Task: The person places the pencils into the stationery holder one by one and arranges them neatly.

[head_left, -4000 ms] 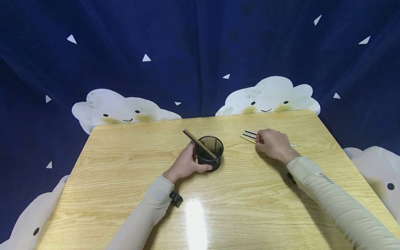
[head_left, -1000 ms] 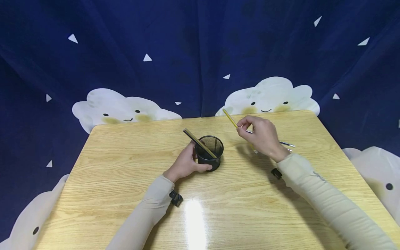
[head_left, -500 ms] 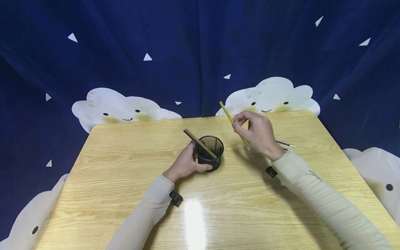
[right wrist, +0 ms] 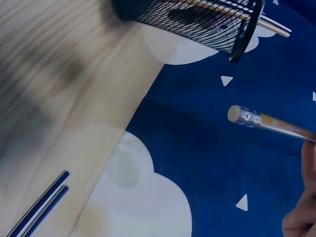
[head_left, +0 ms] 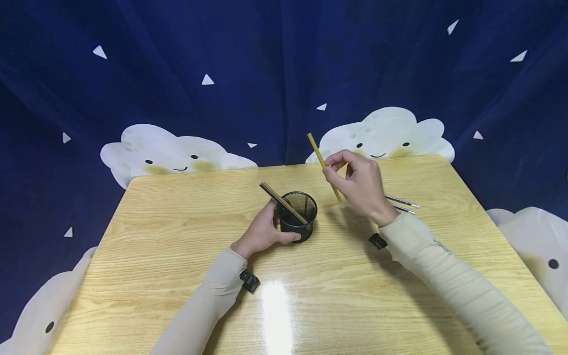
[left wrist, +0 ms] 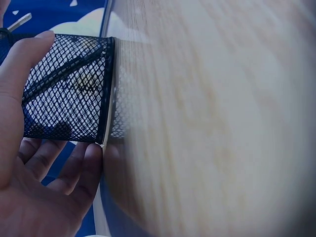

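Note:
My left hand (head_left: 262, 232) grips a black mesh pencil cup (head_left: 306, 232) that stands upright on the table, with the thumb across its near side. Pencils (head_left: 274, 195), one yellow and one dark, lean left over the cup's rim. To the right of the cup, my right hand (head_left: 361, 185) pinches a yellow pencil (head_left: 315, 147) between thumb and fingertips, above the table. This pencil tilts up to the left, and its eraser end (right wrist: 238, 114) is low, apart from the cup. Two dark pencils (head_left: 402, 201) lie on the table, partly hidden behind the right hand.
The wooden table (head_left: 177, 217) ends at a dark blue curtain (head_left: 222, 34) printed with clouds and white triangles. A bright glare patch (head_left: 277, 315) shows on the near tabletop. Small black devices sit on both wrists, the left wrist device (head_left: 250, 281) and the right wrist device (head_left: 378, 240).
My right hand has picked the yellow pencil up from beside the dark ones and moved left towards the cup, turning the pencil steeper. The left hand and cup have stayed still.

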Demonstrator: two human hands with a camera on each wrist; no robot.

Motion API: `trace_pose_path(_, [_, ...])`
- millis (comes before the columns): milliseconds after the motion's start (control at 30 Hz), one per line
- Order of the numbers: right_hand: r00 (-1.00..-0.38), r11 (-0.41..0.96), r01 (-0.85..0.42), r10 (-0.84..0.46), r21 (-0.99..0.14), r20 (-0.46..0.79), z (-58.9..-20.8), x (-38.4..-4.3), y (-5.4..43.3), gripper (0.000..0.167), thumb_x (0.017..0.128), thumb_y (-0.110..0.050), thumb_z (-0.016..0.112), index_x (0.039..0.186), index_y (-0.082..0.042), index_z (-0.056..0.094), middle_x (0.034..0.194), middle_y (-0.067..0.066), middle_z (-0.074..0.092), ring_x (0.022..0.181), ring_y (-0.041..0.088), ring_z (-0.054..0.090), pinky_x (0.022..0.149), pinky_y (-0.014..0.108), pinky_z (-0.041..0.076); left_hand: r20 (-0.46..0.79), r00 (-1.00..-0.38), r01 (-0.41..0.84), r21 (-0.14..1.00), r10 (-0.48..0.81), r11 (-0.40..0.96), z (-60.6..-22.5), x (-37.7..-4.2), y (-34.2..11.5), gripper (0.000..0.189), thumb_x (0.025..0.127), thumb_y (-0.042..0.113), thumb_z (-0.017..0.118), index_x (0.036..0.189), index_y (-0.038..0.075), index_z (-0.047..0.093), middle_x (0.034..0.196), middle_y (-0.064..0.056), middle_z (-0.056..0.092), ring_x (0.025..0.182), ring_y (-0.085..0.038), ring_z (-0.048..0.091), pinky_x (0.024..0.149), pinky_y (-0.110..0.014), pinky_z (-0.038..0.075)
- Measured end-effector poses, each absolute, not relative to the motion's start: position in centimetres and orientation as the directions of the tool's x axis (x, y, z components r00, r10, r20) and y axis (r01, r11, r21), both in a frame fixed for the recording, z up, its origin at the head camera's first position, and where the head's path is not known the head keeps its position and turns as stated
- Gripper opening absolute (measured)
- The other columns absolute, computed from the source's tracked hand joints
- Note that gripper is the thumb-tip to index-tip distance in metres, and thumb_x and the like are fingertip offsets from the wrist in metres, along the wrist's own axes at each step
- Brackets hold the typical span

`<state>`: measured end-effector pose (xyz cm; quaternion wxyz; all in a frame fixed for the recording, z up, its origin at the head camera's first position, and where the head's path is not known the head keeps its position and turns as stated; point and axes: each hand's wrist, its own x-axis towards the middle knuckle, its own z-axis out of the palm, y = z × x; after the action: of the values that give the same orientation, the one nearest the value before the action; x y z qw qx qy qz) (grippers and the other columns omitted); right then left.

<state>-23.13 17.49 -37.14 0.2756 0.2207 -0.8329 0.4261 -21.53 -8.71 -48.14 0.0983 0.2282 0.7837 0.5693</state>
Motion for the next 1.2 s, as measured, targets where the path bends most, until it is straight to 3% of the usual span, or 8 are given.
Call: trace_pose_path(1200, [-0.672,0.360,-0.723,-0.171,-0.589,0.721,-36.2,-22.6,13.0,0.007,0.093,-0.007,0.081,0.099,-0.004,0.078,0.083,0.002,0.073,0.051,0.012,0.042,0.048,0.021,0.030,0.128,-0.869,0.248,0.949,0.477,0.196,-48.0,-21.5,-8.7,0.093,0.077,0.004,0.098,0.155,0.004,0.046,0.141,-0.014,0.067,0.124,-0.025,0.067,0.114,-0.041,0.048])
